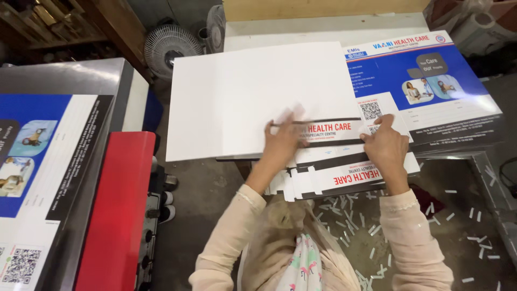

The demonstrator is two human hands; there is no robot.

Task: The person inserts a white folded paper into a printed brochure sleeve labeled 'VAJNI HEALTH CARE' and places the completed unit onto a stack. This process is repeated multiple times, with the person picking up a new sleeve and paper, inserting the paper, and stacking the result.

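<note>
The left hand (281,139) is motion-blurred, its fingers spread flat on a white printed card flap with a black-and-red band (328,132); the right hand (383,144) pinches that flap's edge at 3 o'clock. Below, a cut card stack (328,178) is partly hidden. At 11 o'clock lies a blank white sheet (242,97); paper scraps (463,215) litter the grey floor.

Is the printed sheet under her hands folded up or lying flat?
Flat: the printed sheet lies spread on the stack, both hands pressing it.

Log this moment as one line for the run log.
left hand: on printed strip | right hand: holding strip's other end | under: die-cut card stack | beside: white sheet
</note>
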